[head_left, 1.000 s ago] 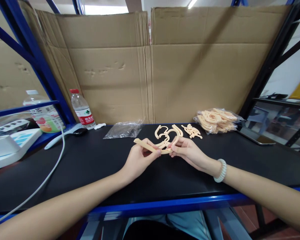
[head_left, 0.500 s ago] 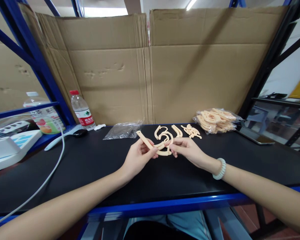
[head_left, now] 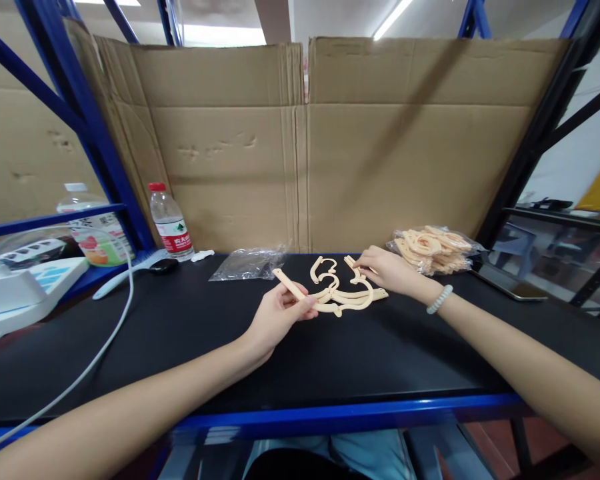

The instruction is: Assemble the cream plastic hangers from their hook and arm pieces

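My left hand [head_left: 281, 310] pinches a cream plastic piece, which resembles a folding hanger [head_left: 296, 285], by its lower left bar. Its curved, joined arms [head_left: 365, 305] spread to the right above the black table, and a holed bar end points up and left. My right hand [head_left: 387, 270] is off this piece and reaches to the back, fingers curled at a pair of short cream strips [head_left: 349, 261]. What lies between its fingertips is hidden. Left of the strips, a loose curved cream hook [head_left: 316, 269] lies on the table.
Behind my right hand is a clear bag of cream parts [head_left: 430, 247], with a dark flat device [head_left: 510, 290] beside it. A crumpled clear bag [head_left: 247, 265], a red-capped bottle [head_left: 171, 227] and a white cable [head_left: 115, 327] are to the left. Cardboard [head_left: 230, 167] walls the back.
My right hand has let go of the hanger-like piece and moved back and right to the loose strips, covering the small parts there. My left hand keeps its hold; the piece's arms now spread wider.
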Motion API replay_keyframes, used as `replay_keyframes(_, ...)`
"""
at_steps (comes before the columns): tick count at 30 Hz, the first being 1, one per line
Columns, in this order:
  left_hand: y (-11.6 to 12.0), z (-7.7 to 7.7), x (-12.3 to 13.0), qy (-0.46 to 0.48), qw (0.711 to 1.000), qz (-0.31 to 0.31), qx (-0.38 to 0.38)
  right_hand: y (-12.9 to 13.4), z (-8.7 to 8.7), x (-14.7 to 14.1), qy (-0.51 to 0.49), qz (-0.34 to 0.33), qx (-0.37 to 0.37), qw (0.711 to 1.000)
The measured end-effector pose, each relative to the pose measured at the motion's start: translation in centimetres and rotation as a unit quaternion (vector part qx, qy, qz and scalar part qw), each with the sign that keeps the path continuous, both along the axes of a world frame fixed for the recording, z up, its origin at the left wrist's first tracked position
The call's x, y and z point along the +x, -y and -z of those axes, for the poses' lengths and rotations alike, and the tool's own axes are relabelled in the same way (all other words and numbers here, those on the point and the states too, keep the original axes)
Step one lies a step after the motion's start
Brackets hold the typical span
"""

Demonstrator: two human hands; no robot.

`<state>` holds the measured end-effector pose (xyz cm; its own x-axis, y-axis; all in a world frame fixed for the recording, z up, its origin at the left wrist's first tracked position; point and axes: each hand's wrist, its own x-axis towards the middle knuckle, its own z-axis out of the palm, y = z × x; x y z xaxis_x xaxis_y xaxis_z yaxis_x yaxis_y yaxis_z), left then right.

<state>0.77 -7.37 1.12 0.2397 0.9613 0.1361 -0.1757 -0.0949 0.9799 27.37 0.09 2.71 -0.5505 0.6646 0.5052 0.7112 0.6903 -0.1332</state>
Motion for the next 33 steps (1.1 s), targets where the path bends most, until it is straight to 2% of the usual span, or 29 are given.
replay_keyframes(3,-0.1,-0.1,-0.1,0.023,1.0,-0.007,-0.019,-1.4,0.7,0.4,0.123,0.0,0.02,0.992)
replay_keyframes(8,0.0,-0.2,-0.2,0.082,0.996,0.007,-0.046,-2.3,2.6,-0.1,0.124,0.033,0.023,0.991)
replay_keyframes(11,-0.2,-0.2,-0.1,0.121,0.99,0.018,-0.072,-2.3,2.7,-0.4,0.064,0.013,0.045,0.997)
replay_keyframes(14,-0.6,-0.5,-0.2,0.177,0.976,0.01,-0.13,-1.7,2.1,-0.6,-0.048,-0.01,0.071,0.996)
replay_keyframes(16,-0.8,-0.9,-0.2,0.215,0.963,-0.002,-0.161,-0.9,1.4,-1.0,-0.141,-0.001,0.076,0.987)
replay_keyframes(18,-0.9,-1.2,-0.2,0.242,0.955,-0.009,-0.171,0.2,0.7,-1.4,-0.226,0.016,0.05,0.973)
replay_keyframes(21,-0.6,-1.6,-0.1,0.252,0.951,-0.002,-0.177,1.9,0.0,-2.2,-0.326,0.002,-0.069,0.943)
replay_keyframes(24,-0.3,-1.6,0.0,0.25,0.951,0.009,-0.179,3.1,-0.3,-2.9,-0.402,-0.026,-0.171,0.899)
replay_keyframes(29,-0.1,-1.3,-0.1,0.253,0.951,0.049,-0.169,4.6,-0.5,-4.1,-0.526,-0.066,-0.274,0.802)
replay_keyframes(33,-0.1,-1.2,-0.1,0.244,0.956,0.063,-0.152,5.9,0.0,-5.1,-0.565,-0.117,-0.364,0.731)
